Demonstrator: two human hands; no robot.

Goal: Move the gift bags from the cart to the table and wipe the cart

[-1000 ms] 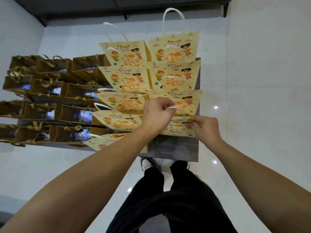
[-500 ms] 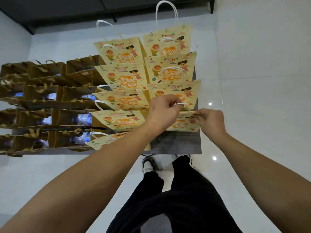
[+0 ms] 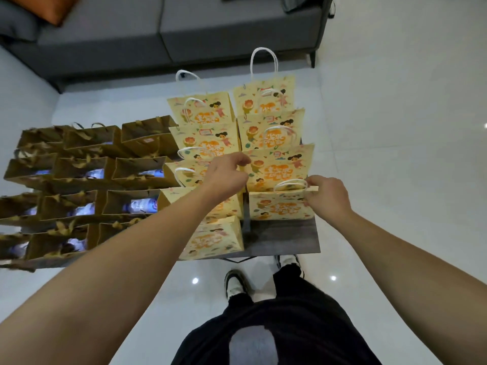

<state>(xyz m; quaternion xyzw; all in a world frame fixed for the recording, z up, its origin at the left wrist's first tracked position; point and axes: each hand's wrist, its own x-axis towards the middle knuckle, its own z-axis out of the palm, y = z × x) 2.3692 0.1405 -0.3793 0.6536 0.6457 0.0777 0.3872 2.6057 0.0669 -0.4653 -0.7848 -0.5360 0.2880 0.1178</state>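
Dim, soft overhead light glares off the glossy floor (image 3: pixel 195 280); wide-angle edges warp.

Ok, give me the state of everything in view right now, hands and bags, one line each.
Right hand: pinches the top edge of the nearest yellow bag.
Left hand: fingers curled above the yellow bags, grip unclear.
Nearest yellow bag: upright on the grey surface.
Other yellow bags: standing in two rows.
Brown bags: standing, tops open.
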